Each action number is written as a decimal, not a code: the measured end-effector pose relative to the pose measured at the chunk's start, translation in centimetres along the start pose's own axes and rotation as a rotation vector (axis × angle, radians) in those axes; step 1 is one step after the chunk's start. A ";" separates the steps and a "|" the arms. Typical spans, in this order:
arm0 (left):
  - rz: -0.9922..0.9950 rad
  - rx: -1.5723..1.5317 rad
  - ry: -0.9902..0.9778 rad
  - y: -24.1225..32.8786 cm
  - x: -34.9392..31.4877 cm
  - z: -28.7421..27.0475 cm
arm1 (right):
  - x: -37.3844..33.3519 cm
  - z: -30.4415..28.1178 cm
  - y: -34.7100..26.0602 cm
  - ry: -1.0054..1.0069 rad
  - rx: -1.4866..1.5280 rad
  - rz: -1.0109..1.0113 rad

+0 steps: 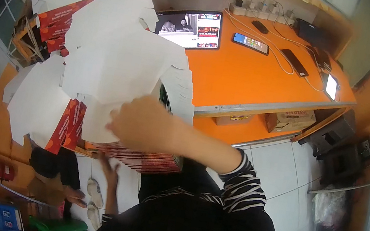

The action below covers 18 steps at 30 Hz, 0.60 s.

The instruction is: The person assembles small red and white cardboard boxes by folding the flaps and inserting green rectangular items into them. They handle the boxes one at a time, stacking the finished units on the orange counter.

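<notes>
In front of me stands a tall nested stack of open cardboard food boxes (120, 64), white inside, with red printed outer sides. The layered red edges of the stack (158, 162) show below my right forearm. My right hand (143, 121) is over the near part of the top box, fingers curled in against the white board. Whatever they may pinch is hidden. Lower down, my left hand (109, 171) is under the stack's near left edge, its fingers and thumb apart and slightly blurred. Beside the stack on the left are more such boxes (38, 97).
On the orange table (234, 80) are a tablet (203, 31) playing a video, phones (250, 43), cables and a power strip (261, 14). A carton (290, 120) sits on the shelf underneath. Dark stools (340, 145) stand at right, a green bin (61, 230) at lower left.
</notes>
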State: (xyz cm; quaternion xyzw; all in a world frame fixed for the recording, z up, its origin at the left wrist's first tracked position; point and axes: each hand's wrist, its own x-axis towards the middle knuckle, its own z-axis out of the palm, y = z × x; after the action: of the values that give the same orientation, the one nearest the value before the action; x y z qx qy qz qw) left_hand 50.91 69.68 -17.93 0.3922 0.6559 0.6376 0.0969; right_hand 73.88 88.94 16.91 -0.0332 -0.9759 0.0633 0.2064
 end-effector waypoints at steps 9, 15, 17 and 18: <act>0.584 -0.123 -0.226 22.0 16.9 3.9 | 1.9 0.2 4.2 -0.478 -0.074 0.184; 0.553 -0.125 -0.480 21.2 18.6 4.3 | 1.9 0.2 5.4 -0.591 -0.081 0.121; 0.506 -0.123 -0.459 21.2 18.1 4.7 | 1.8 0.9 6.0 -0.594 -0.061 0.112; 0.477 -0.109 -0.452 21.3 18.0 4.7 | 1.6 1.2 6.2 -0.576 -0.053 0.099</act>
State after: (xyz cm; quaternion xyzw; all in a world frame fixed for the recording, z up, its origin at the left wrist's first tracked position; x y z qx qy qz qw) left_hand 50.04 82.15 7.48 0.6605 0.4723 0.5734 0.1087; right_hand 72.20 95.06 15.62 -0.0667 -0.9928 0.0546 -0.0834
